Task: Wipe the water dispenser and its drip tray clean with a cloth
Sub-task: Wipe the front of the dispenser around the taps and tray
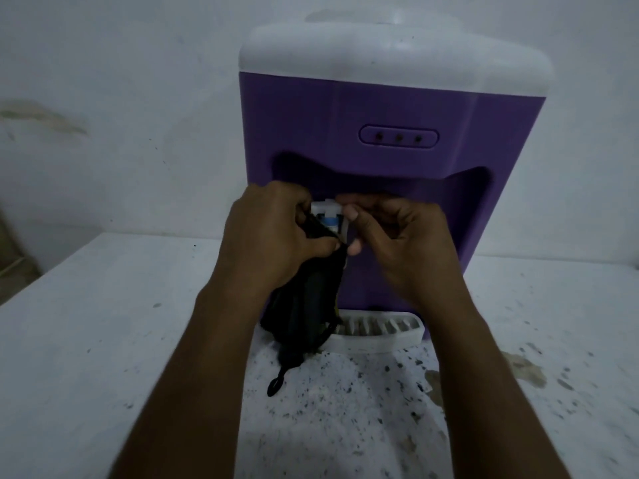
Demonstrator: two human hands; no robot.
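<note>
Left hand (273, 236) fingers curled, gripping black cloth (304, 305) beside tap (328, 214). Right hand (401, 243) forefinger, thumb pinch tap from other side. Cloth tail hangs over left end of white drip tray (380, 342). Purple water dispenser (380, 108) upright on speckled counter (103, 340).

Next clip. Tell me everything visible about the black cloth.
The cloth is black, soft fabric, bunched up and hanging limp. The left hand grips its upper part beside the white and blue tap, which the right hand pinches. Its lower folds cover the left end of the white drip tray, and a thin loop dangles from its bottom above the speckled counter.
</note>
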